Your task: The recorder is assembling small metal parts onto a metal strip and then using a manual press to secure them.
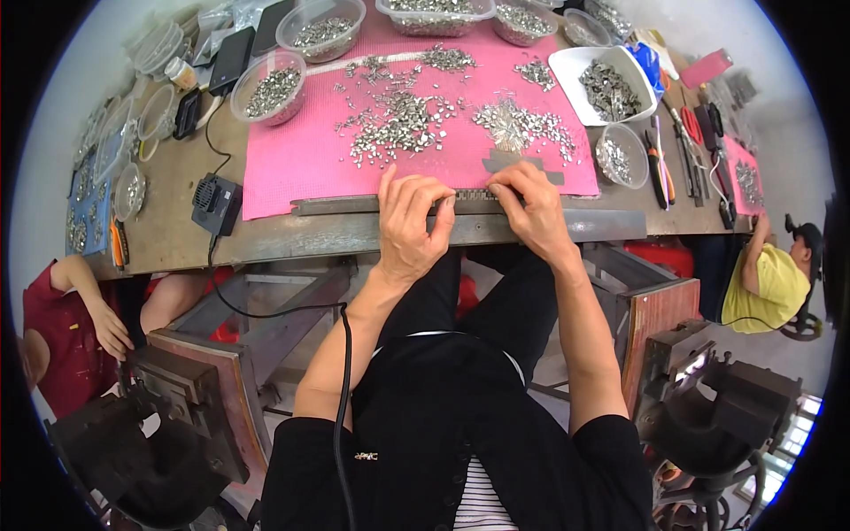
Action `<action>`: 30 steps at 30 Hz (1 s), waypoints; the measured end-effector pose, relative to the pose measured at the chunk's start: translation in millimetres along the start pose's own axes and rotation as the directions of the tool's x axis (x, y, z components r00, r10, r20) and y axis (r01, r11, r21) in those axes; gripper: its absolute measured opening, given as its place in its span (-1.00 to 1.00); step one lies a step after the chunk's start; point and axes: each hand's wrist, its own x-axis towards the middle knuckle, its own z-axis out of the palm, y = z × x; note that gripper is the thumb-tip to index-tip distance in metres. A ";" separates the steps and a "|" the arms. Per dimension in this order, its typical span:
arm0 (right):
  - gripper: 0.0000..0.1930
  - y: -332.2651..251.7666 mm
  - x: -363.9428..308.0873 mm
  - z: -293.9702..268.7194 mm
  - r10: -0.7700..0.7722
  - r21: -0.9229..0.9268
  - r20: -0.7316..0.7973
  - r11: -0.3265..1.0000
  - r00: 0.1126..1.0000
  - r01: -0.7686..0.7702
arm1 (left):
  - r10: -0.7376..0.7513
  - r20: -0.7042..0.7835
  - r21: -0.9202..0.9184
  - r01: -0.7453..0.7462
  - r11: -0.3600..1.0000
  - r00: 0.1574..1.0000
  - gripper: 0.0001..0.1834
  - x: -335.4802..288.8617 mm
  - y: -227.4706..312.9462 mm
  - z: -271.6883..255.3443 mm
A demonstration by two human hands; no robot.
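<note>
A long dark metal bar (341,205) lies along the front edge of the table, with a row of small silvery metal pieces (474,194) set in it between my hands. My left hand (414,221) is closed over the bar, fingers bent across it and thumb on its near side. To the right, my right hand (534,211) bends over the end of the row, thumb and fingers drawn together. Whatever its fingertips pinch is too small or hidden. Just beyond it lie flat grey metal strips (518,163) and loose shiny metal pieces (522,124).
A pink mat (292,168) carries more heaps of pieces. Plastic tubs (270,88) and a white tray (605,86) of pieces line the far side. Pliers (655,168) lie right; a black corded box (216,203) sits left. People (770,283) sit on both sides, near dark metal machines (708,389).
</note>
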 end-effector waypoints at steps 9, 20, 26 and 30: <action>-0.92 -0.4 7.8 4.2 -0.071 -0.056 -0.013 0.996 0.997 0.070 | -0.006 0.019 0.010 0.006 1.000 1.000 -0.82 -0.5 2.2 -0.2; -0.85 4.3 66.9 57.9 -0.193 -0.291 -0.024 0.940 0.981 0.178 | 0.011 0.019 -0.025 -0.011 1.000 1.000 -0.78 -2.7 -1.4 0.7; -0.90 8.6 60.8 24.5 -0.093 -0.111 0.038 0.989 0.995 0.097 | 0.002 0.008 -0.028 -0.002 1.000 1.000 -0.79 -2.7 -1.6 1.7; -0.89 2.1 24.4 -8.9 -0.004 0.031 0.031 1.000 1.000 0.003 | 0.002 0.013 -0.023 -0.002 1.000 1.000 -0.80 -1.2 -0.1 0.2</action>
